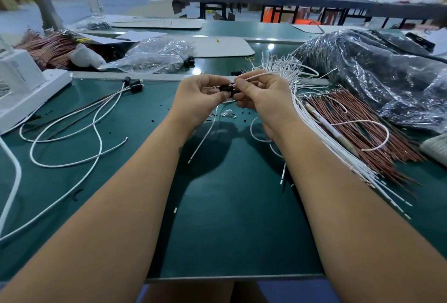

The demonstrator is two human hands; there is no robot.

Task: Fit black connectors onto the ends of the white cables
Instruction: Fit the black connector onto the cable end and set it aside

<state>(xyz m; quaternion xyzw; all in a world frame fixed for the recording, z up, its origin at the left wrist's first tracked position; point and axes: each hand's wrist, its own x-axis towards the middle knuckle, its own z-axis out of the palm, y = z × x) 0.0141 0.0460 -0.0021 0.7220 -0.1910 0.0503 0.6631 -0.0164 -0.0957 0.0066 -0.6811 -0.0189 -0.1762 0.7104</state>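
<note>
Both hands meet above the middle of the green table (pixel 229 218). My left hand (pixel 199 96) pinches a small black connector (pixel 226 88) between thumb and fingers. My right hand (pixel 260 96) pinches a thin white cable (pixel 260 75) right at the connector; the cable runs up and right from my fingers. A second white cable (pixel 205 138) hangs from the hands down onto the table. Left of the hands lie finished white cables (pixel 96 119) with black connectors (pixel 133 83) on their far ends. A bundle of loose white cables (pixel 312 121) lies to the right.
Red-brown wires (pixel 358 123) lie beside the white bundle. A large dark plastic bag (pixel 387 73) sits at the right, a clear bag of parts (pixel 154 56) behind the hands. A white device (pixel 21 85) stands at the left. Small black bits (pixel 154 121) are scattered on the mat.
</note>
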